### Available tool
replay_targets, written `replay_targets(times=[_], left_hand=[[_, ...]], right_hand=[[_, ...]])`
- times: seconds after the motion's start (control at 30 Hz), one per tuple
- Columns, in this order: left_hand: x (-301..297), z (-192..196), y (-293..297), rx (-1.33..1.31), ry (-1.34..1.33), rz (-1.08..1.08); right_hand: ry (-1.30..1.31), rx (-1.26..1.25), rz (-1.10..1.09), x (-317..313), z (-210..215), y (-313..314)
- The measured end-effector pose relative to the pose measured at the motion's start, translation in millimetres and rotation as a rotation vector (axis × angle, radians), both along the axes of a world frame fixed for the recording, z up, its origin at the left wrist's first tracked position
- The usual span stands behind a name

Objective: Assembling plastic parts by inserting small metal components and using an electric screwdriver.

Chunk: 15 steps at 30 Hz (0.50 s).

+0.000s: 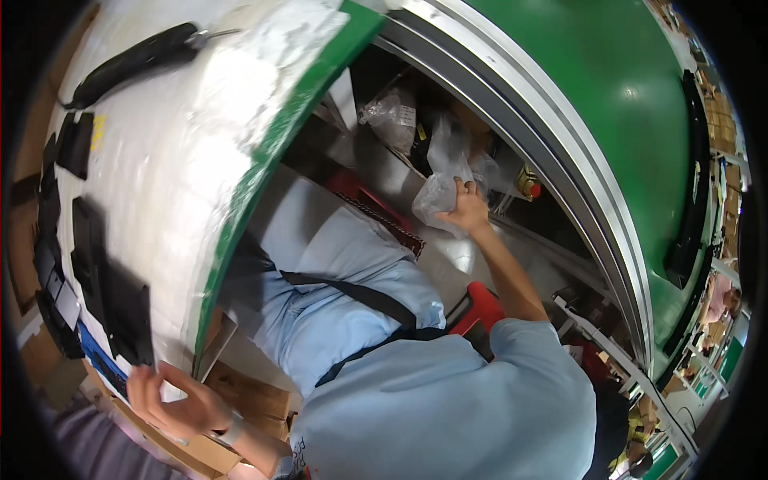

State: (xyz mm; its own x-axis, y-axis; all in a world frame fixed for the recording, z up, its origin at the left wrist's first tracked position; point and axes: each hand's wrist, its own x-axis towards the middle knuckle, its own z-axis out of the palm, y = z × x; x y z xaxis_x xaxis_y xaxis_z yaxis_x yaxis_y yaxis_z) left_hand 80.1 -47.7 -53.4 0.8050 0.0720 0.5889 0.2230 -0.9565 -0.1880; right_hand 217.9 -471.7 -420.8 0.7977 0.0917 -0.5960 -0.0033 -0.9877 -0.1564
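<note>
My right hand [468, 210] reaches down under the green-topped bench and grips a crumpled clear plastic bag [438, 200]. Its fingers press into the film, and what the bag holds, if anything, cannot be made out. My left hand [178, 406] is by the near end of the white work surface [188, 160], with the fingers loosely curled and a gap between thumb and fingers. Nothing shows in that hand. Closest to it are black flat parts [132, 320] and a blue item [100, 356] along the table's left side.
A black corded hand tool [132, 66] lies on the white surface. Another bag [392, 116] and a red-capped container [528, 184] sit under the bench. A metal rail [552, 120] edges the green bench top [608, 104]. A red stool part [478, 310] stands beside me; cardboard [252, 396] is lower left.
</note>
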Motion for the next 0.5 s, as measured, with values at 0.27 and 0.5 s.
replay_targets(times=[0.27, 0.5], left_hand=[[46.6, -28.2, -87.7, -0.308, 0.369, -0.456], [59.0, -67.8, -100.5, -0.614, 0.528, -0.453]], right_hand=[[-0.617, 0.168, 0.178, 104.1, -97.0, 138.0], [-0.509, -0.089, 0.323, 184.1, -183.0, 164.9]])
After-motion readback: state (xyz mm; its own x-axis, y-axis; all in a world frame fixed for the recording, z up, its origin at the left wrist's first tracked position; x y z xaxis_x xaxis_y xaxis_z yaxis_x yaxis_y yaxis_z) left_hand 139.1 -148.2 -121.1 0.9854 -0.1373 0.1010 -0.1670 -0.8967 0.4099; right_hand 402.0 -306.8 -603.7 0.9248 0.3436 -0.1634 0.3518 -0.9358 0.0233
